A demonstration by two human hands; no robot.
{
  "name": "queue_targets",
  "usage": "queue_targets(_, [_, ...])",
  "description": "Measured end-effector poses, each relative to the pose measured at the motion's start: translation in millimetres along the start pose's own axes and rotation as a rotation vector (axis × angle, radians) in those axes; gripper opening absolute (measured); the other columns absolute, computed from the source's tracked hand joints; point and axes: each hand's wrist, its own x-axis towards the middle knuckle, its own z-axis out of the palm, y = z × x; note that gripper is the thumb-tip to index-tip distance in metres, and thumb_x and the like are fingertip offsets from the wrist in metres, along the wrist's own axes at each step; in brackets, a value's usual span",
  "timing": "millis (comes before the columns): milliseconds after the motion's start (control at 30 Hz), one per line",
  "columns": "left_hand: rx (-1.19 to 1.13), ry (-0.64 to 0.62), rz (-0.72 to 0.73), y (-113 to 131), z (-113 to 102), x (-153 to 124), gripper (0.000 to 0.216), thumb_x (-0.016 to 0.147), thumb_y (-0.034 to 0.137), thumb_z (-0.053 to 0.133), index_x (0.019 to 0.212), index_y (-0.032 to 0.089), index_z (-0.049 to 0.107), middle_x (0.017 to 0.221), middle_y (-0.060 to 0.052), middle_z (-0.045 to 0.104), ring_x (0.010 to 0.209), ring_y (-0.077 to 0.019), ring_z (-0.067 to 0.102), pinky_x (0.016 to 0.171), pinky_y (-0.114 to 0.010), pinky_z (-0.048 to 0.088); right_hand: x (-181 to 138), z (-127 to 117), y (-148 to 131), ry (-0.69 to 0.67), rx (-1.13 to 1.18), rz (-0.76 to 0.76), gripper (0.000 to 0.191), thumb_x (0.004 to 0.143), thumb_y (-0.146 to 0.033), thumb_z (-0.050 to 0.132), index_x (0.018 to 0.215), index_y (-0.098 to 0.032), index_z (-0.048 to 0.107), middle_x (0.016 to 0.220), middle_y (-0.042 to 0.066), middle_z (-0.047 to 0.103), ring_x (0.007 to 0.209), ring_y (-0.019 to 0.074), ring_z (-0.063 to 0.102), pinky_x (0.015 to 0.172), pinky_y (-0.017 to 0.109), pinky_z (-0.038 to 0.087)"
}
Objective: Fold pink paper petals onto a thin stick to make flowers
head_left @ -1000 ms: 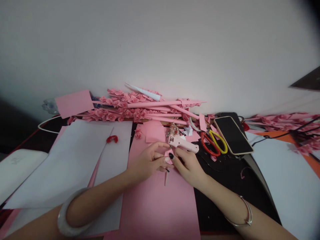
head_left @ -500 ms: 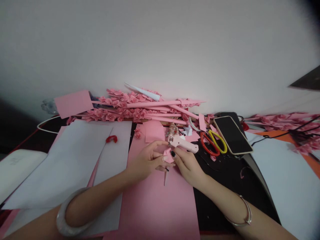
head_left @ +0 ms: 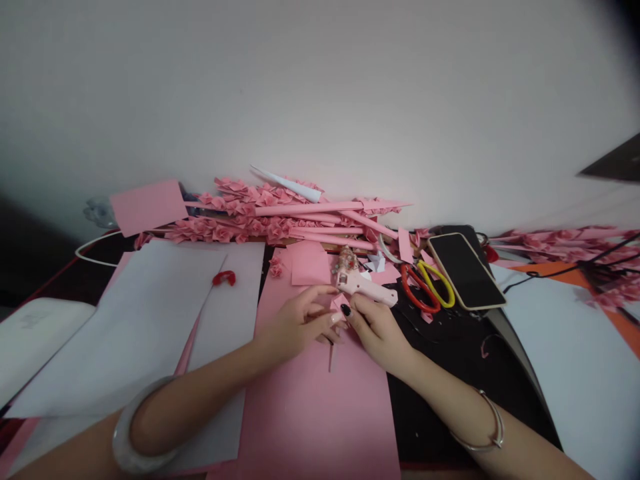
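Observation:
Between both hands is a small folded piece of pink paper [head_left: 339, 302], partly covered by the fingers. My left hand [head_left: 303, 325] is closed on it from the left, with thumb and fingers around its lower edge. My right hand [head_left: 376, 329] pinches its right side, the dark-nailed thumb pressed on the paper. A thin pale pointed strip [head_left: 333, 358] shows just below the fingers; whether either hand holds it cannot be seen. Right behind the hands lies a pink glue gun [head_left: 367, 287]. Under them spreads a large pink sheet [head_left: 320, 413].
Red and yellow-handled scissors [head_left: 429, 288] and a phone [head_left: 467, 272] lie to the right. Pink paper flowers [head_left: 235, 227] and rolled stems are heaped along the wall. White sheets [head_left: 125, 320] cover the left side, and a small pink paper rose [head_left: 276, 267] sits behind the left hand.
The fingers have shifted slightly on the folded pink paper, which shows less now. My left thumb has moved up closer to the right thumb. The other things lie as before.

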Motion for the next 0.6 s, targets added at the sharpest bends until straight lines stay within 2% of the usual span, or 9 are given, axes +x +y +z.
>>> queue_targets(100, [0.063, -0.011, 0.012, 1.8, -1.1, 0.3, 0.029, 0.076, 0.031, 0.065, 0.101, 0.018, 0.055, 0.079, -0.001, 0.065, 0.068, -0.0165, 0.068, 0.060, -0.027, 0.053, -0.4, -1.7, -0.1, -0.147, 0.009, -0.067, 0.022, 0.089, -0.012, 0.039, 0.068, -0.020, 0.042, 0.062, -0.002, 0.044, 0.056, 0.0121, 0.041, 0.053, 0.024, 0.031])
queue_targets(167, [0.095, -0.020, 0.004, 3.2, -1.6, -0.2, 0.023, 0.074, 0.033, 0.067, 0.087, 0.016, 0.057, 0.072, -0.001, 0.065, 0.066, -0.0163, 0.066, 0.059, -0.026, 0.053, -0.4, -1.6, 0.3, -0.197, 0.032, -0.075, 0.022, 0.088, -0.013, 0.041, 0.068, -0.020, 0.044, 0.061, -0.003, 0.045, 0.054, 0.0114, 0.040, 0.052, 0.023, 0.031])
queue_targets(300, [0.104, -0.031, -0.025, 3.7, -1.9, -1.2, 0.020, 0.077, 0.033, 0.064, 0.072, 0.015, 0.056, 0.065, -0.001, 0.065, 0.064, -0.0149, 0.067, 0.060, -0.025, 0.052, 1.1, -0.6, 2.0, -0.093, 0.061, -0.025, 0.025, 0.086, -0.016, 0.049, 0.062, -0.019, 0.044, 0.055, -0.004, 0.043, 0.051, 0.0108, 0.038, 0.050, 0.022, 0.030])
queue_targets(500, [0.117, -0.053, -0.041, -0.9, -3.1, 1.2, 0.020, 0.077, 0.033, 0.064, 0.074, 0.014, 0.062, 0.068, -0.002, 0.068, 0.065, -0.0156, 0.068, 0.064, -0.026, 0.054, 0.3, -0.3, 3.1, -0.065, 0.064, -0.010, 0.022, 0.090, -0.014, 0.041, 0.069, -0.018, 0.047, 0.063, -0.002, 0.049, 0.058, 0.0119, 0.043, 0.056, 0.023, 0.034])
queue_targets(600, [0.070, -0.004, -0.068, -3.1, -4.1, 3.1, 0.020, 0.076, 0.033, 0.065, 0.075, 0.014, 0.062, 0.072, -0.004, 0.071, 0.071, -0.0176, 0.069, 0.068, -0.029, 0.055, -3.0, 1.0, 3.5, 0.086, 0.104, 0.036, 0.011, 0.090, -0.016, 0.043, 0.081, -0.018, 0.049, 0.069, -0.001, 0.049, 0.060, 0.0119, 0.044, 0.056, 0.023, 0.036])
